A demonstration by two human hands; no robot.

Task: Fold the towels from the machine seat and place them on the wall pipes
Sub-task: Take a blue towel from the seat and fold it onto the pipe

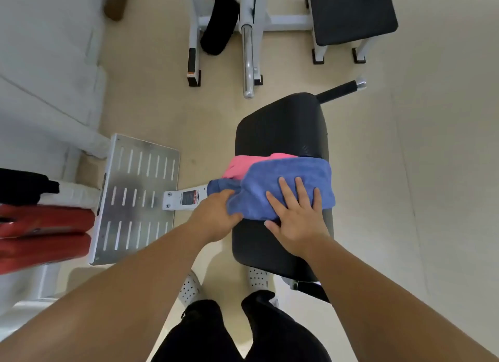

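A blue towel (291, 172) lies across the black padded machine seat (280, 124), partly covering a pink towel (237, 165) beneath it. My left hand (216, 215) grips the blue towel's left edge, with cloth bunched in its fingers. My right hand (297, 213) rests flat on the blue towel's near part, fingers spread. A darker blue piece of cloth (220, 186) hangs off the seat's left side, beyond my left hand. The wall pipes are not in view.
A perforated metal footplate (135, 197) stands left of the seat, with red pads (43, 232) further left. Another machine's white frame (251, 24), chrome bar (247, 61) and black bench (351, 10) stand beyond. My feet (189, 288) are on the beige floor.
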